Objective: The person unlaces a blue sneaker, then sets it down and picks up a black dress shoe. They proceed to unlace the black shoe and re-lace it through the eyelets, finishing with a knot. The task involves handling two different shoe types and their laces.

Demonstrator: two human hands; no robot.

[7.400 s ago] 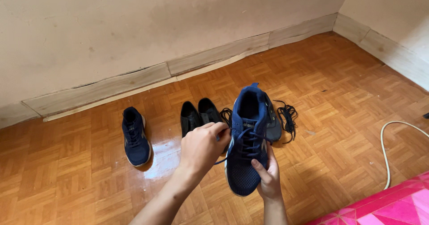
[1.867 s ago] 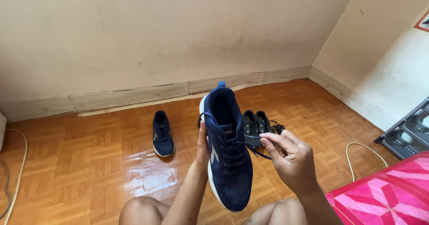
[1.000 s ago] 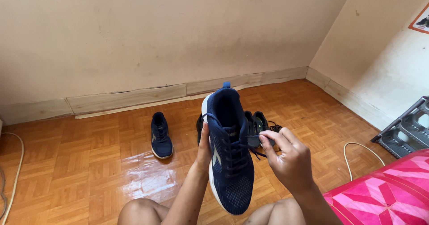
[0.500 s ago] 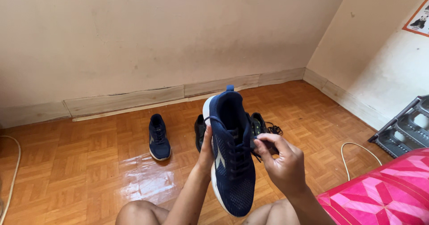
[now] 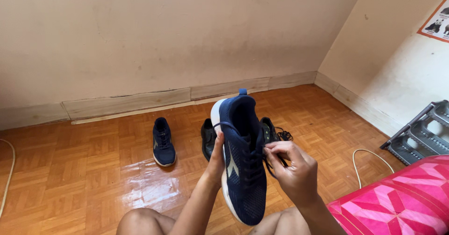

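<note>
Far left edge of frame: pale cable [image 5: 5,179] curving along the parquet floor [image 5: 84,169]. Left of centre: single navy trainer [image 5: 163,141] resting flat on the floor, toe toward the camera, beside a glossy wet-looking patch. Lower centre: bare knee and forearm rising to the left hand [image 5: 216,158]; grip closed around the pale-soled side of the navy shoe [image 5: 241,165], thumb on the upper. Navy shoe held upright in mid-air at frame centre, heel uppermost, toe pointing down toward the lap. Behind it, partly hidden: black shoes [image 5: 208,137] on the floor, loose dark laces [image 5: 283,134] just beside. Right of centre: right hand [image 5: 292,172], fingertips [image 5: 273,147] pressed together, pinching the dark shoelace [image 5: 270,162] at the upper eyelets. Further right: white cord [image 5: 360,167] looping on the floor. Right edge: grey slatted rack [image 5: 418,132] against the wall. Lower right corner: pink patterned bed cover [image 5: 397,202].
</note>
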